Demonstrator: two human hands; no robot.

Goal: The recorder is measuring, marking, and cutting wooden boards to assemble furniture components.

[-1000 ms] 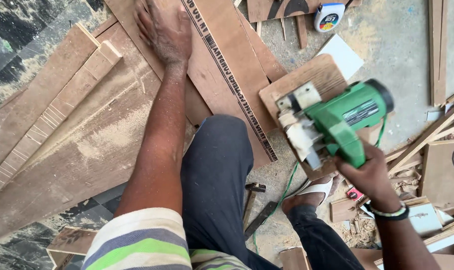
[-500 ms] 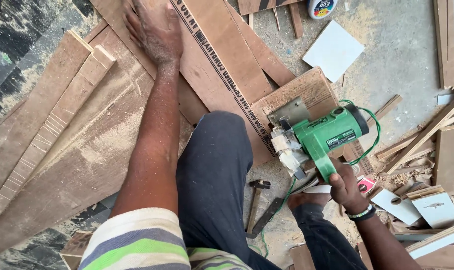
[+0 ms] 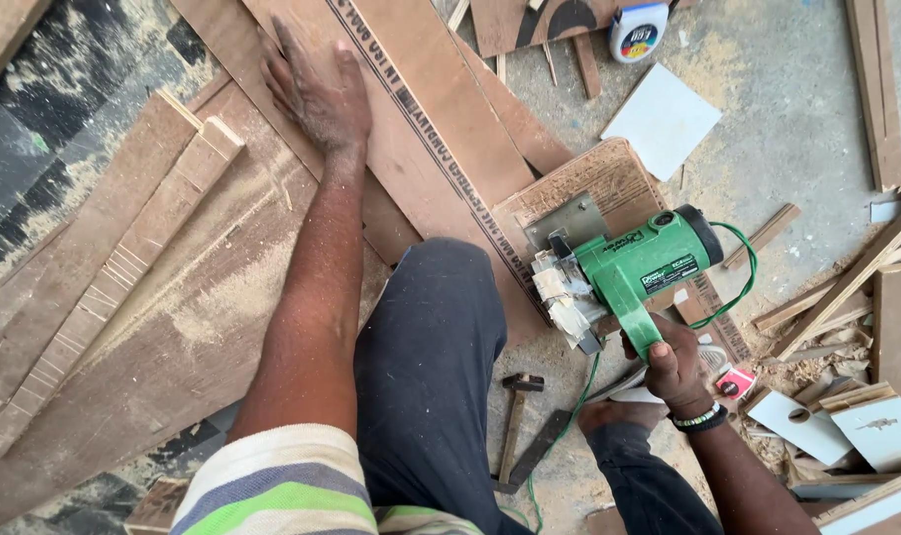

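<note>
My left hand (image 3: 317, 89) lies flat, fingers spread, on a long brown plywood strip (image 3: 426, 119) that runs diagonally across the floor. My right hand (image 3: 672, 365) grips the handle of a green electric circular saw (image 3: 634, 267). The saw's metal base plate rests on the near end of the strip, beside a small board (image 3: 609, 183). A green cord (image 3: 743, 272) loops from the motor end. My knee in dark trousers (image 3: 436, 327) presses down by the strip.
Wide sawdust-covered boards (image 3: 123, 297) lie at left. A hammer (image 3: 515, 421) sits on the concrete by my foot. A tape measure (image 3: 637, 30) and a white tile (image 3: 662, 119) lie at top. Wood offcuts and white scraps (image 3: 847, 416) pile up at right.
My right hand has brought the saw down from the air and leftward onto the end of the plywood strip. My left hand stays pressed on the strip.
</note>
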